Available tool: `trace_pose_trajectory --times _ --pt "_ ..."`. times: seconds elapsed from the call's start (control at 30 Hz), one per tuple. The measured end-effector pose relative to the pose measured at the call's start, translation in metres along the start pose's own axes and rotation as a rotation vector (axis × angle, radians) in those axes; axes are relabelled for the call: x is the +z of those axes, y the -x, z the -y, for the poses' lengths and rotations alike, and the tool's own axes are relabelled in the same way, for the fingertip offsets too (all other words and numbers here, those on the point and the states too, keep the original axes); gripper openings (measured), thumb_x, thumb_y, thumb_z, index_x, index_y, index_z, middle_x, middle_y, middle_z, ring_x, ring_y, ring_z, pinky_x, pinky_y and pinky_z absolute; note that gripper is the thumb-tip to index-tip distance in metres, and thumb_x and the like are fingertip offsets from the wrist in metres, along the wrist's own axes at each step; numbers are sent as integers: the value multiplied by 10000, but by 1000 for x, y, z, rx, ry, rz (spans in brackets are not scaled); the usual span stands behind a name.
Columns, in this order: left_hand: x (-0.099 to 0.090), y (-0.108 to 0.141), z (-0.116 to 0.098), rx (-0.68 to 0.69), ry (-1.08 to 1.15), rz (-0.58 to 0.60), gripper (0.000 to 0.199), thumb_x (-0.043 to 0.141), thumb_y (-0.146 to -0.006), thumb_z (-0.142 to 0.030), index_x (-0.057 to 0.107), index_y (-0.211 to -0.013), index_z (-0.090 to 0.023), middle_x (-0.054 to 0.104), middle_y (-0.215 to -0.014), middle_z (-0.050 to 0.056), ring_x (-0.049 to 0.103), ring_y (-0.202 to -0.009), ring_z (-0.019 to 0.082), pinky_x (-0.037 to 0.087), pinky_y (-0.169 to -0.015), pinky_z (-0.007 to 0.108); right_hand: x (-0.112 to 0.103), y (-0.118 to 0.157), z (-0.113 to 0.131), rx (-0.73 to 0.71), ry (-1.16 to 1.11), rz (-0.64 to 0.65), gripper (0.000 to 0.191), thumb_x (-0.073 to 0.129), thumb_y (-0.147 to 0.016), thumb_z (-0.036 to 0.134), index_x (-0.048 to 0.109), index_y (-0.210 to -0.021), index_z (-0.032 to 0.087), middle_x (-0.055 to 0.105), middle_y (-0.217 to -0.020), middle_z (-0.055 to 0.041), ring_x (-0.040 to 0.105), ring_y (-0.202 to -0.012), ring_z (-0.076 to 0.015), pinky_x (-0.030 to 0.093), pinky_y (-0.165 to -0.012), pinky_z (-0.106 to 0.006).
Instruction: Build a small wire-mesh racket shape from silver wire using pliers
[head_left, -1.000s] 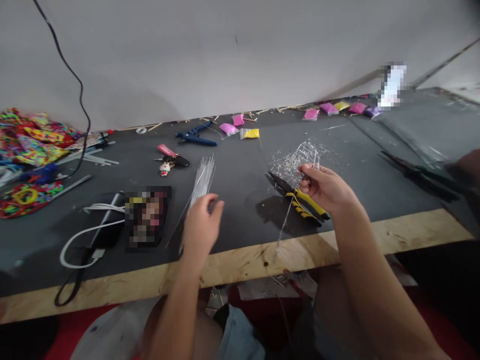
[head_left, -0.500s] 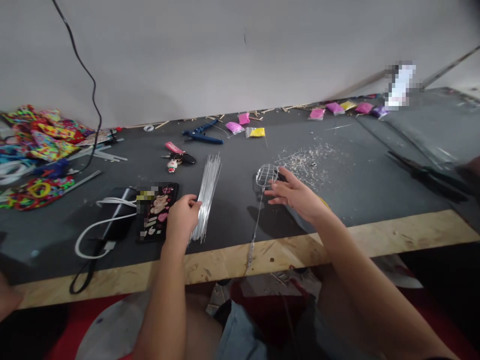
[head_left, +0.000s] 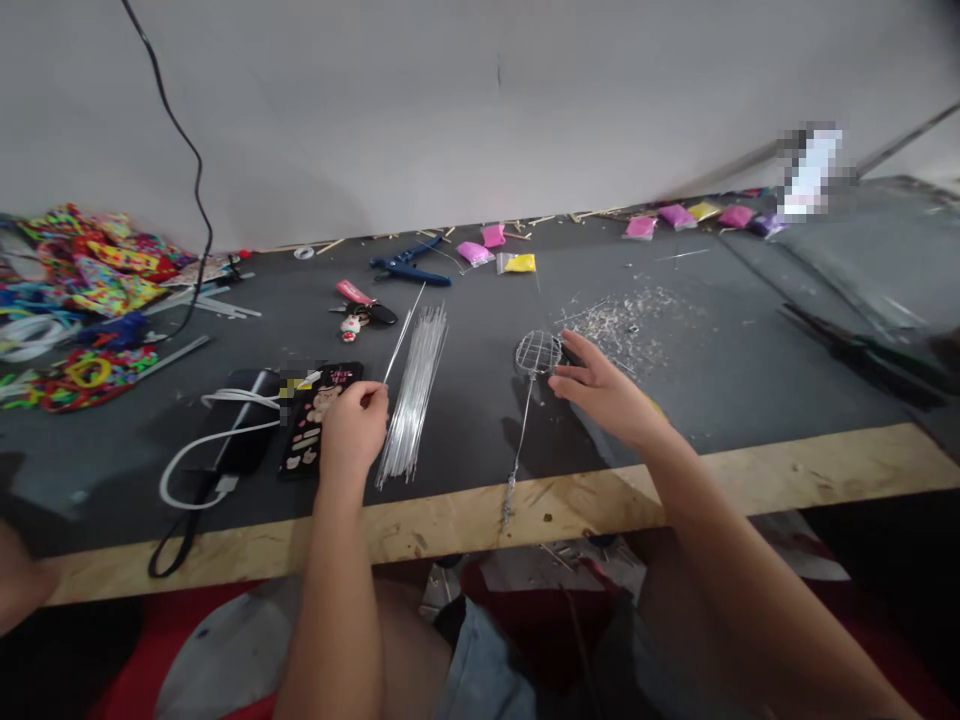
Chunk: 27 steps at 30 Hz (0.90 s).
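Head view: what did the left hand (head_left: 354,425) have?

It pinched thin silver wire (head_left: 403,340) that pointed to 1 o'clock; I couldn't make out whether that was 1 strand or 2. A wire bundle (head_left: 414,400) lay at the hand's 3 o'clock.

And the right hand (head_left: 604,395)?

Fingers spread, just beside a round wire mesh (head_left: 538,352) at its 10 o'clock. I couldn't tell whether they touched. The mesh's stem (head_left: 523,425) ran toward 6 o'clock, its twisted end hard to pick out against the wooden edge (head_left: 600,506).

Anything covered?

Most of a tool: only a sliver of yellow (head_left: 657,407) showed clearly, at the right hand's 3 o'clock.

Farther out?

Pixels masked a bright screen (head_left: 814,175) at the picture's 2 o'clock, and the frame cut off another person's blurred limb (head_left: 22,580) at 8 o'clock.
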<state>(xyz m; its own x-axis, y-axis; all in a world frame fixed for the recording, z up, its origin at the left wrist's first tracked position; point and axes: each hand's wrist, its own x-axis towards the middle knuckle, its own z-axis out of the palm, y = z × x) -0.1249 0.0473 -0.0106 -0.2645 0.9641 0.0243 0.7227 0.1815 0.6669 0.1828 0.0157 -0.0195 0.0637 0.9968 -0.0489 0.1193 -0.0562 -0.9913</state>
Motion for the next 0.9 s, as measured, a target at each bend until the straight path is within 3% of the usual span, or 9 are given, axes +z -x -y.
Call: trace_pose_trajectory --times 0.07,0.2,0.27,0.37,0.5,0.9 --pt "1 11 -15 -47 239 90 222 548 -727 -342 624 -856 -177 631 -705 28 571 -540 144 408 -450 234 0 1 6 -35 14 -52 492 637 -737 299 520 -1214 309 564 -1174 -66 578 -863 -174 499 -667 -303" --pt "9 43 -55 -96 617 511 235 586 -730 -333 602 -886 -158 637 -762 35 571 -550 113 406 -434 206 8 6 19 23 -117 27 278 602 -770 346 624 -1020 226 576 -689 8 479 -561 -92 413 -524 -247" --pt "15 57 -71 -115 665 695 215 579 -749 -310 589 -897 -154 637 -764 38 586 -556 117 411 -430 207 16 9 22 57 -213 57 267 624 -753 343 628 -985 211 582 -682 11 483 -549 -86 398 -505 -238" --pt "27 70 -85 -126 673 867 174 565 -770 -296 583 -863 -150 631 -772 41 588 -558 114 437 -449 221 24 11 24 60 -349 51 205 641 -740 320 636 -907 201 613 -777 -9 539 -608 -96 410 -501 -227" --pt "38 72 -88 -123 688 923 184 569 -774 -291 571 -895 -153 637 -787 51 597 -571 121 464 -478 245 25 11 25 66 -454 1 145 648 -734 325 645 -783 189 615 -740 -6 568 -622 -104 435 -502 -225" --pt "51 73 -88 -194 754 915 186 571 -786 -301 534 -914 -170 641 -742 31 600 -554 116 465 -485 239 25 9 26 66 -470 -69 147 660 -718 306 593 -780 191 600 -714 7 581 -619 -104 490 -532 -237"
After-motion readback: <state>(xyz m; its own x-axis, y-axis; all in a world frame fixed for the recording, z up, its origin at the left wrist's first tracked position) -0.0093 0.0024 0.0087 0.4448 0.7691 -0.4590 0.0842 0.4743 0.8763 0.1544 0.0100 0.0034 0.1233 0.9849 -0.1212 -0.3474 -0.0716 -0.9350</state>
